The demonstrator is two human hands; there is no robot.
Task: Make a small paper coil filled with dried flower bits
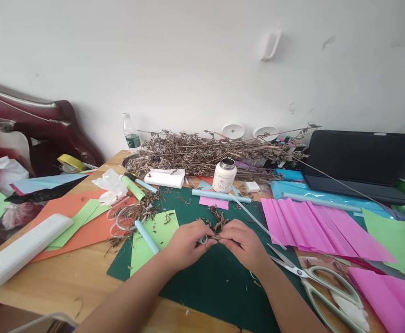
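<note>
My left hand (184, 243) and my right hand (246, 243) meet over the dark green cutting mat (219, 286). Between their fingertips they pinch a small bundle of dried brown twigs (218, 224). A small roll of tape (202, 239) shows at my left fingertips. Scissors (313, 282) with pale handles lie just right of my right wrist. A light blue paper stick (146, 236) lies left of my left hand on a green paper sheet (152, 240).
A pile of dried branches (209, 155) lies along the wall, with a white bottle (224, 175) in front. Pleated pink paper (313, 226) is at right, a black laptop (355, 162) behind it. Orange paper (80, 222) and a white device (18, 252) lie left.
</note>
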